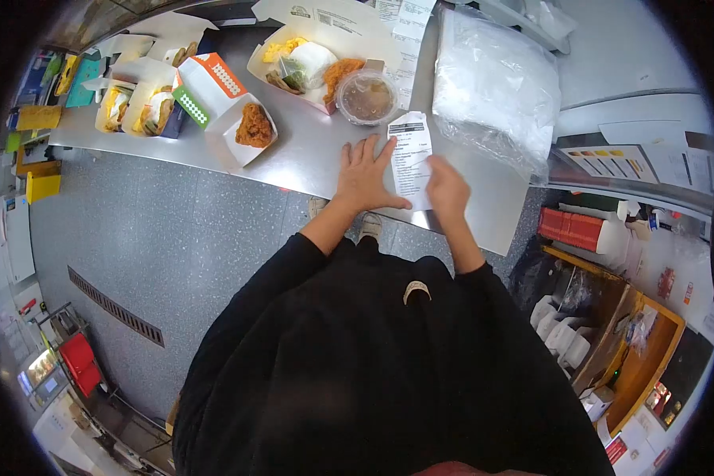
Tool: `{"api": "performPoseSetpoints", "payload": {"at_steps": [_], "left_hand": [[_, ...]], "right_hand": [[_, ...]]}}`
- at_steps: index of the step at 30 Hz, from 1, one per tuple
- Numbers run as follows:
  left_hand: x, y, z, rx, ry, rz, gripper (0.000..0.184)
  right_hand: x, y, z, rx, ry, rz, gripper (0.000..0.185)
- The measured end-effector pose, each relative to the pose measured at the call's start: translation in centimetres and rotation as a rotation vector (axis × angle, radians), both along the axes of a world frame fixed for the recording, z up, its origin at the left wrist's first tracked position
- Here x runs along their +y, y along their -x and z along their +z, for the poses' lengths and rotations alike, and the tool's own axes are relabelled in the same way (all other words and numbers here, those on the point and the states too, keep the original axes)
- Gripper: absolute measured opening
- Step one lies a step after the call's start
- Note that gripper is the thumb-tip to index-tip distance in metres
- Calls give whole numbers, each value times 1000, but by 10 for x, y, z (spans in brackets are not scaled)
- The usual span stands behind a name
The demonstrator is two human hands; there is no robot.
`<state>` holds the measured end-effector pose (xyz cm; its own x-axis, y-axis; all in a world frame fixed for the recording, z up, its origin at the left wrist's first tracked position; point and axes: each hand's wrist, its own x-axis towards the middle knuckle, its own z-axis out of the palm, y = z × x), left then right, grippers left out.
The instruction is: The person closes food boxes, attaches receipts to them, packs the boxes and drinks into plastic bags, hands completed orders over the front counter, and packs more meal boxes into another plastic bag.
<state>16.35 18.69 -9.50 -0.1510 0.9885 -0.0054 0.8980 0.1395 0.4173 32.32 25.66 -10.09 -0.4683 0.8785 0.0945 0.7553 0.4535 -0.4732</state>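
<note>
A printed receipt (410, 163) lies on the steel counter between my hands. My left hand (363, 176) is spread out flat, its thumb and a fingertip at the receipt's left edge. Over the right edge of the paper, my right hand (448, 189) has its fingers curled closed; what they hold, if anything, is hidden. Just above the receipt stands a clear lidded tub (366, 97) of brown food. Behind it, an open takeaway box (300, 59) contains fried chicken, something yellow and a wrapped item.
An orange, green and white carton (232, 141) with a fried chicken piece (254, 125) stands left, beyond it more open food boxes (144, 107). Plastic-wrapped white packs (493, 79) lie at the right. More printed slips (409, 40) lie behind. A wooden cabinet (650, 333) stands right.
</note>
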Motion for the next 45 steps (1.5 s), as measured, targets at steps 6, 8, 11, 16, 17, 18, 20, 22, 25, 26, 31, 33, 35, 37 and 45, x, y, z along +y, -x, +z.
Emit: {"api": "performPoseSetpoints", "payload": {"at_steps": [6, 8, 11, 16, 17, 18, 20, 22, 25, 26, 31, 33, 35, 37, 45], "left_hand": [[0, 1, 2, -2, 0, -8, 120], [-1, 1, 4, -3, 16, -9, 120], [1, 1, 4, 3, 17, -15, 121], [0, 0, 1, -3, 13, -12, 121], [-1, 0, 2, -6, 15, -16, 121], [0, 1, 3, -6, 14, -23, 121], [0, 0, 4, 9, 40, -21, 121], [1, 0, 3, 19, 48, -21, 122], [0, 0, 1, 21, 33, -26, 122], [0, 0, 1, 18, 19, -25, 122], [-1, 0, 4, 31, 2, -21, 122], [-1, -1, 5, 46, -4, -19, 121], [-8, 4, 4, -39, -107, -50, 117], [-23, 13, 7, -157, -313, -31, 95], [-82, 148, 35, -66, -716, 808, 40]], "right_hand": [[-4, -13, -1, -19, 48, 2, 22], [3, -16, 4, -57, 57, -79, 20], [-15, -15, 3, 86, -29, 54, 20], [-21, -18, -4, 112, -31, 29, 22], [-13, -25, 1, -57, 116, -122, 20], [-6, -28, 2, -68, 8, -170, 21], [-6, -31, 7, 49, 2, -190, 20], [-22, -28, 6, 61, 10, -12, 21], [-36, -25, 1, 19, 53, 217, 20], [-34, -29, -11, 110, -60, 131, 17], [-4, -19, 11, 11, -151, -29, 19], [-3, -6, 20, 70, -126, 185, 28], [-4, 4, 20, 36, -123, 226, 32], [-2, 13, 14, 24, -165, 268, 37], [12, 35, 43, 135, -264, 240, 21]]}}
